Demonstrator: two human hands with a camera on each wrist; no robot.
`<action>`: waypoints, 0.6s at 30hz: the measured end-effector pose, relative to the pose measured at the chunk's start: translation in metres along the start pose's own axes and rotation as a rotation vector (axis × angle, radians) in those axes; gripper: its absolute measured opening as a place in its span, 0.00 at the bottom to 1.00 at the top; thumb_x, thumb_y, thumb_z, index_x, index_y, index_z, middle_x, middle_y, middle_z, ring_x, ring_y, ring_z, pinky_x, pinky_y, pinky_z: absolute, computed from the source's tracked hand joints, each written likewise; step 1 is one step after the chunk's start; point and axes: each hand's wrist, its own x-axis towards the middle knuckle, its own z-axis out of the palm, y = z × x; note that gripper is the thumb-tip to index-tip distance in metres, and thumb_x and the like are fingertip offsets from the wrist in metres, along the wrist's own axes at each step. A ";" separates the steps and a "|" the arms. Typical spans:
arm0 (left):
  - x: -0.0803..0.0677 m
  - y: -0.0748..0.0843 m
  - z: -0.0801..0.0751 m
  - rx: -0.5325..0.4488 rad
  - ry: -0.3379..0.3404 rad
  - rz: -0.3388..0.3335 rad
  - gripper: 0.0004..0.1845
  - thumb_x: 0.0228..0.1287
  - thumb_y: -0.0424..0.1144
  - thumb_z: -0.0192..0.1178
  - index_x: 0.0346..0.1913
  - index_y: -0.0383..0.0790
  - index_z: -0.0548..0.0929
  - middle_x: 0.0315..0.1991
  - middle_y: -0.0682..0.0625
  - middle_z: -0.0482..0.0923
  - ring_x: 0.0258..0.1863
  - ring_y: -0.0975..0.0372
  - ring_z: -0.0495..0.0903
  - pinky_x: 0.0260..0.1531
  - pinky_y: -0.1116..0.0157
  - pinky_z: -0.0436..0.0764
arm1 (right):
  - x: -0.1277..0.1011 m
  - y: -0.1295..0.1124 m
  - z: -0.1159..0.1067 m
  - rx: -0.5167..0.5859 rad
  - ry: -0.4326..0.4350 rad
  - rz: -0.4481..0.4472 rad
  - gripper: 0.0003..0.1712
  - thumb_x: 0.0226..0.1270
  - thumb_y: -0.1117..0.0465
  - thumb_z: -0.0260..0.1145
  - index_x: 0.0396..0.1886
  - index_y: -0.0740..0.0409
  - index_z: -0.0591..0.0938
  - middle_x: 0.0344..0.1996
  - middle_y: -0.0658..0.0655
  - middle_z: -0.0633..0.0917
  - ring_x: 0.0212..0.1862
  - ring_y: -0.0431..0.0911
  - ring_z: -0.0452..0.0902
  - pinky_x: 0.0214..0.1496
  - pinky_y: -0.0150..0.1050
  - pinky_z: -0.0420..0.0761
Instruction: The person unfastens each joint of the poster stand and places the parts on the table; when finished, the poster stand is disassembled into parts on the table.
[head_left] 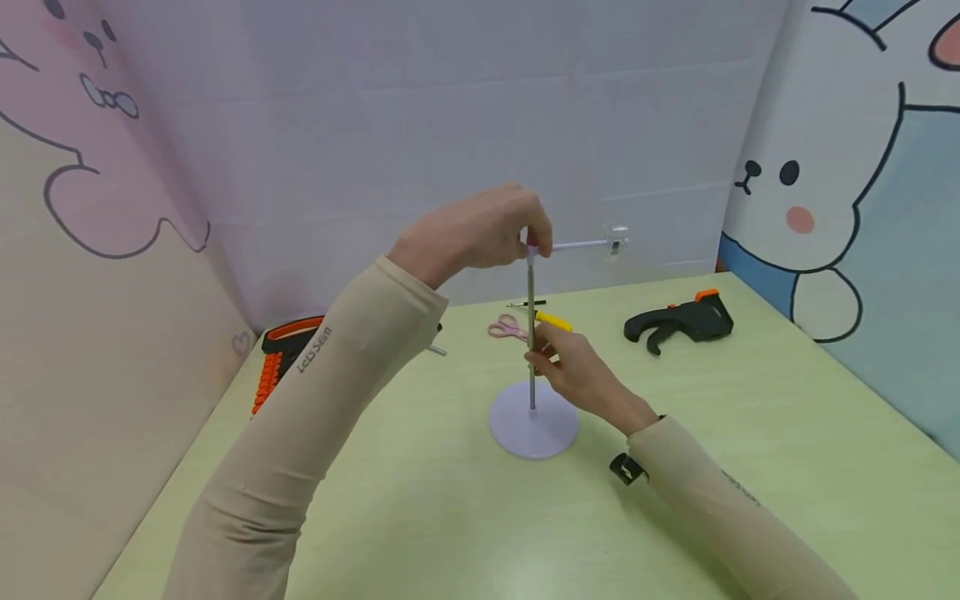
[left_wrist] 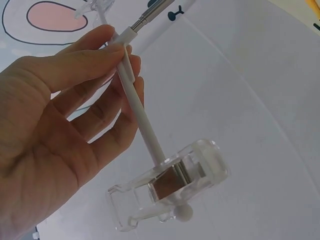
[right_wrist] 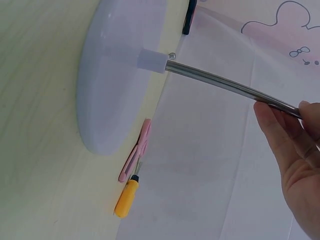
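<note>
1. Stand, one: on the bench [head_left: 420, 517], in front of the person. White round base [head_left: 532, 442] flat on the bench top; metal rod [head_left: 532, 292] upright, its lower end in the base's collar [right_wrist: 152, 60].
2. Cross-bar [left_wrist: 143, 117], white, one: at the top of the rod, set across it. White sleeve [left_wrist: 126, 36] on the bar meets the rod's upper end. Clear clip [left_wrist: 212, 160] with metal insert at one end; a clear fitting [left_wrist: 97, 6] at the other, partly out of view.
3. Left hand [head_left: 480, 229]: raised, thumb and forefinger pinching the cross-bar at the sleeve.
4. Right hand [head_left: 573, 367]: thumb and fingertips pinching the rod partway up, well clear of the base.
5. Loose tools behind the stand: pink scissors [head_left: 504, 327], yellow-handled screwdriver [head_left: 555, 321]. Black-and-orange tool [head_left: 686, 321] to the right; another black-and-orange item [head_left: 296, 329] to the left, part-hidden by the sleeved arm.
6. Step in hand, judged: fitting or adjusting the cross-bar on the rod. Whether it is fully seated: cannot tell.
7. Next move, judged: calls for the rod held plumb and the sleeve pressed or turned along its axis, without tipping the base.
</note>
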 end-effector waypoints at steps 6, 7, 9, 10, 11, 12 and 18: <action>0.000 0.001 0.000 0.015 -0.007 -0.003 0.11 0.60 0.24 0.60 0.40 0.38 0.88 0.36 0.51 0.83 0.37 0.62 0.77 0.39 0.68 0.77 | 0.000 0.001 -0.001 -0.010 0.000 -0.008 0.06 0.64 0.73 0.62 0.38 0.65 0.74 0.32 0.56 0.80 0.32 0.47 0.81 0.33 0.32 0.82; 0.000 0.002 0.000 0.019 -0.007 -0.005 0.11 0.60 0.24 0.60 0.40 0.39 0.88 0.37 0.51 0.83 0.37 0.62 0.77 0.39 0.69 0.77 | 0.000 0.001 -0.001 -0.012 -0.001 -0.007 0.06 0.64 0.72 0.62 0.38 0.65 0.74 0.32 0.56 0.80 0.32 0.47 0.81 0.33 0.32 0.82; 0.000 0.002 0.000 0.015 -0.003 -0.005 0.10 0.60 0.24 0.61 0.40 0.39 0.88 0.36 0.51 0.83 0.37 0.62 0.77 0.39 0.68 0.77 | 0.000 0.000 -0.001 -0.015 -0.004 -0.006 0.06 0.64 0.72 0.63 0.39 0.65 0.74 0.32 0.57 0.80 0.33 0.47 0.81 0.33 0.32 0.82; 0.000 0.001 0.000 0.020 -0.001 -0.006 0.10 0.60 0.24 0.61 0.40 0.39 0.88 0.36 0.52 0.83 0.37 0.62 0.77 0.39 0.69 0.77 | 0.000 0.000 -0.001 -0.015 -0.005 -0.008 0.06 0.64 0.71 0.63 0.39 0.64 0.74 0.32 0.57 0.80 0.33 0.47 0.81 0.33 0.32 0.82; 0.000 0.002 0.000 0.023 0.001 -0.008 0.10 0.60 0.24 0.61 0.40 0.39 0.88 0.36 0.52 0.83 0.37 0.62 0.77 0.39 0.69 0.77 | 0.000 0.000 -0.001 -0.015 -0.004 -0.010 0.06 0.64 0.71 0.63 0.39 0.64 0.74 0.32 0.57 0.80 0.33 0.47 0.81 0.33 0.32 0.82; 0.000 0.002 0.000 0.022 0.002 -0.008 0.10 0.60 0.24 0.61 0.40 0.39 0.88 0.36 0.52 0.83 0.37 0.62 0.77 0.39 0.69 0.77 | 0.000 0.000 -0.001 -0.013 -0.004 -0.013 0.07 0.64 0.71 0.63 0.39 0.63 0.74 0.32 0.58 0.80 0.33 0.47 0.81 0.33 0.32 0.82; 0.000 0.002 0.001 0.026 0.006 -0.020 0.11 0.59 0.24 0.61 0.40 0.40 0.88 0.36 0.53 0.83 0.38 0.63 0.77 0.38 0.69 0.77 | -0.001 0.001 -0.002 -0.013 -0.003 -0.021 0.07 0.63 0.72 0.63 0.38 0.63 0.74 0.32 0.56 0.80 0.33 0.46 0.81 0.33 0.33 0.82</action>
